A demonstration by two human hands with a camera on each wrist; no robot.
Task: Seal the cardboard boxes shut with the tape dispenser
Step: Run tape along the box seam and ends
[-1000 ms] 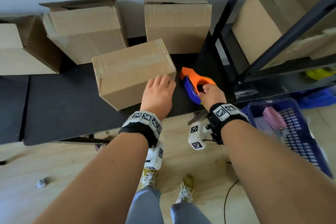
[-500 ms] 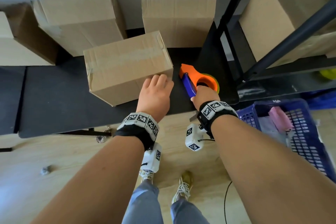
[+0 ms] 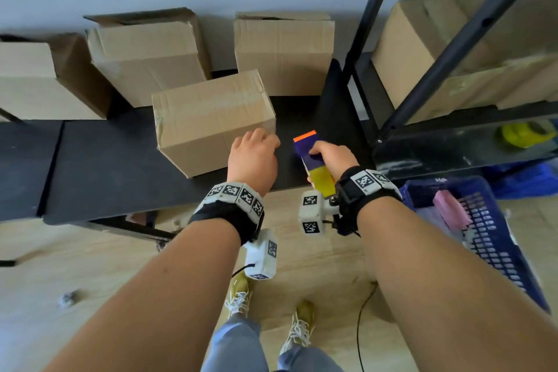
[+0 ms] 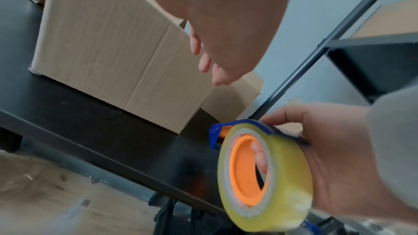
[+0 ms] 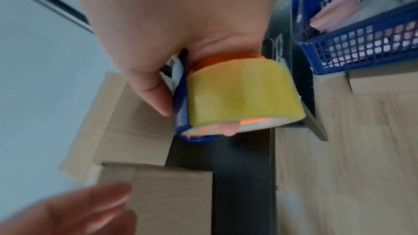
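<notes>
A closed cardboard box (image 3: 211,118) lies on the black table (image 3: 105,166), with a pale strip of tape along its top. My left hand (image 3: 253,154) hovers at the box's front right corner with loosely curled fingers and holds nothing; the left wrist view shows the left hand (image 4: 214,24) clear of the cardboard. My right hand (image 3: 330,154) grips the tape dispenser (image 3: 314,160), blue and orange with a yellowish roll, just above the table's right end. One finger runs through the orange core of the tape dispenser (image 4: 260,167), and the thumb lies on its blue frame (image 5: 181,96).
Three more boxes (image 3: 145,54) (image 3: 283,48) (image 3: 30,78) stand along the wall, two with loose top flaps. A black shelf rack (image 3: 371,9) on the right holds another box (image 3: 453,48). A blue basket (image 3: 489,235) sits on the floor, right of my arm.
My right hand has lifted the dispenser off the table and turned it on edge. My left hand has come off the box top, and its fingers have curled.
</notes>
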